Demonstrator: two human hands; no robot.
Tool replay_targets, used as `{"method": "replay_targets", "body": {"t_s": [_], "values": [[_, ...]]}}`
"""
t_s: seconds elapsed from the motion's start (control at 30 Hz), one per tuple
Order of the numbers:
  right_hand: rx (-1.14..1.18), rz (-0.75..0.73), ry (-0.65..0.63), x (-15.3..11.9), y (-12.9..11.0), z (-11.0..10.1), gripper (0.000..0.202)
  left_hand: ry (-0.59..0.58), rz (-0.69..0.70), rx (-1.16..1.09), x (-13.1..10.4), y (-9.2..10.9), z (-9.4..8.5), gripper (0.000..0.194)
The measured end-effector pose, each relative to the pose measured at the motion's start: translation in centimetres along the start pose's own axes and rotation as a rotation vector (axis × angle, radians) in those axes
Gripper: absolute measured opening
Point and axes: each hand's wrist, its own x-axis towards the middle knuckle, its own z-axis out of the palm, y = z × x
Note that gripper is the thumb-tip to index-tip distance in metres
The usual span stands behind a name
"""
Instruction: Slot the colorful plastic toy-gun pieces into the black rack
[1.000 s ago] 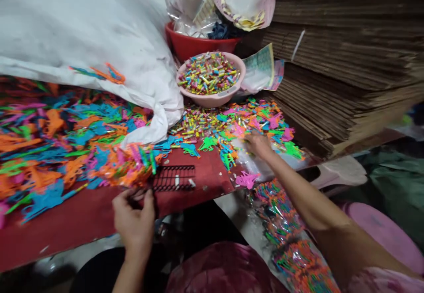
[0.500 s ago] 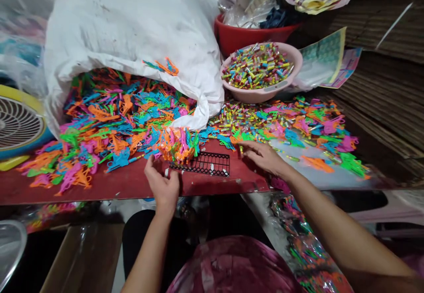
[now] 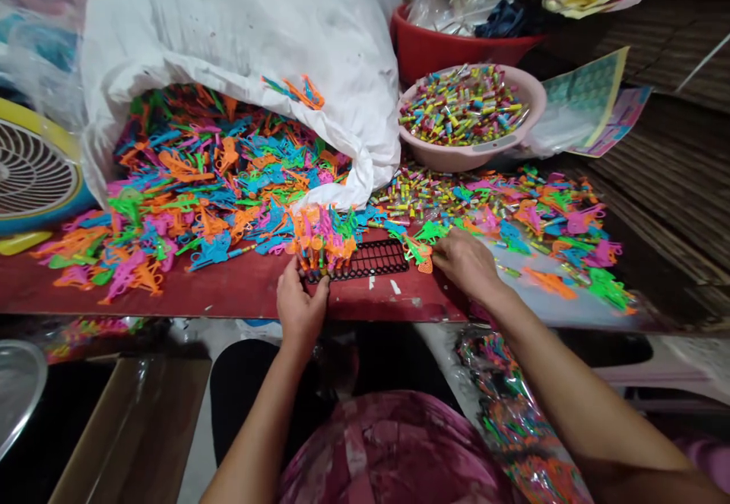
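Note:
My left hand [image 3: 300, 305] grips the left end of a black wire-grid rack [image 3: 379, 259], thumb in front and fingers at its left side. Bright plastic toy pieces [image 3: 324, 242] in orange, pink and green stand packed upright in the rack's left part; open cells show at its right. My right hand [image 3: 466, 264] is just right of the rack, its fingers pinched together beside small green and orange plastic toy pieces [image 3: 420, 250], which it appears to hold. The fingertips are partly hidden.
Behind, a white sack [image 3: 245, 25] spills a heap of coloured toy pieces [image 3: 222, 177] onto the red table [image 3: 239, 291]. A pink basin [image 3: 464, 156] holds small coloured tubes, with a red basin [image 3: 456, 44] behind. A fan [image 3: 37, 169] stands left; more pieces lie right.
My left hand has closed onto the rack's left end. My right hand has turned and its fingers have drawn together at the green and orange pieces. The camera view has shifted slightly.

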Motion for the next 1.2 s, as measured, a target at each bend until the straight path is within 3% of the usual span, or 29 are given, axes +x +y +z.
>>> {"method": "replay_targets", "body": {"t_s": [0.1,0.2,0.3,0.4,0.53,1.0,1.2], "values": [[0.469,0.047,0.110,-0.6,-0.5,0.0,0.013,0.096,-0.113,-0.025,-0.6,0.6,0.2,0.059],[1.077,0.092,0.069,-1.4,-2.6,0.9,0.017,0.139,-0.132,-0.026,-0.8,1.0,0.4,0.065],[1.364,0.098,0.015,-1.9,-5.9,1.9,0.021,0.133,-0.143,-0.011,-0.9,1.1,0.4,0.069],[1.400,0.077,0.004,-2.0,-8.7,2.7,0.021,0.112,-0.154,-0.016,-0.8,0.9,0.5,0.070],[1.415,0.069,-0.006,-1.6,-10.2,3.5,0.022,0.148,-0.152,-0.030,-0.7,0.6,0.8,0.072],[1.403,0.242,0.058,-1.3,-10.9,4.4,0.030,0.151,-0.131,-0.033,-0.7,0.8,0.6,0.068],[1.218,0.151,0.049,-1.7,-10.4,4.5,0.018,0.155,-0.134,-0.030,-0.7,0.6,0.7,0.071]]}}
